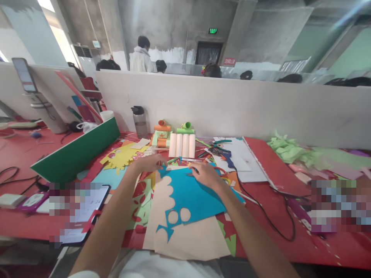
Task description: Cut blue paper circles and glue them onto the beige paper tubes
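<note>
A blue sheet (pixel 197 197) with scalloped cut edges and round holes lies over beige sheets (pixel 191 243) in front of me. My left hand (pixel 150 163) is at its upper left corner, fingers closed on the blue edge. My right hand (pixel 204 174) rests over its upper part with curled fingers. Pointed grey blades (pixel 189 174), looking like scissors, stick out to the left from under those fingers; the palm side is hidden. A small blue scrap (pixel 180 159) lies beyond, between the hands.
Four beige paper rolls (pixel 182 145) stand behind, beside orange and green rolls (pixel 162 128). A water bottle (pixel 140 121) is at the divider (pixel 232 100). Yellow cutouts (pixel 120 155) and a green board (pixel 78 150) are left; a glue gun (pixel 224 153) with a black cord is right.
</note>
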`<state>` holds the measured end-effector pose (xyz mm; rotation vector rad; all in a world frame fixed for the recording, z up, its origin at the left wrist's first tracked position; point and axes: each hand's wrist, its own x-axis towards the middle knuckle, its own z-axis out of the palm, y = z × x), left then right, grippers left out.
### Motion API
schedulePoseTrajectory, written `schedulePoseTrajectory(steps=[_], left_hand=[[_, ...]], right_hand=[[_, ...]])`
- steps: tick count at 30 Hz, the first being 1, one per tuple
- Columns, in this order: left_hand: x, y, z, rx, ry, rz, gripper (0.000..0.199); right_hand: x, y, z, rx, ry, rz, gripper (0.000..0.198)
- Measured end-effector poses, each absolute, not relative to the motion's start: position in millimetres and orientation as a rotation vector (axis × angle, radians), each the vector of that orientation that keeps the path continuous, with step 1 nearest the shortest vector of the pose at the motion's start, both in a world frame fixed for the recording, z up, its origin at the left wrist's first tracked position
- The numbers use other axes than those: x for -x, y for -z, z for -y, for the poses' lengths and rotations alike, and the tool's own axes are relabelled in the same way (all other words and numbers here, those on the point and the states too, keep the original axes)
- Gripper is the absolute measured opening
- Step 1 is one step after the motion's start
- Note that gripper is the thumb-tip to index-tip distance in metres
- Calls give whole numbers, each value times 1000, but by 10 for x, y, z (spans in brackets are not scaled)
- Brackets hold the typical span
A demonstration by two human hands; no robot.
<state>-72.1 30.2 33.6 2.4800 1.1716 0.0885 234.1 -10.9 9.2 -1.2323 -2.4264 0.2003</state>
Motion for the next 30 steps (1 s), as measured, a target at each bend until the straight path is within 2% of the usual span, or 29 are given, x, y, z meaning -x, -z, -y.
schedulePoseTrajectory(steps=[3,6,8,19,25,30], left_hand=[[782,-299,-287,-2471,-10,-1252,37],[814,-248,-308,-2464,55,-1300,43],[810,-222,-325,-2464,71,-1302,43],[740,-127,-355,-2409,-31,-1348,29],[782,-129,-368,-2396,-88,-1264,41],[804,-126,-393,-2379,-82,-1216,41]], right_hand=[[-2391,-130,117,1173,-225,2476,27],[-2383,-103,131,1106,-260,2557,44],[-2353,-53,136,1077,-281,2609,47],[-2325,54,103,1056,-268,2675,42],[-2325,60,91,1019,-252,2670,37],[-2325,49,93,1001,-240,2672,35]])
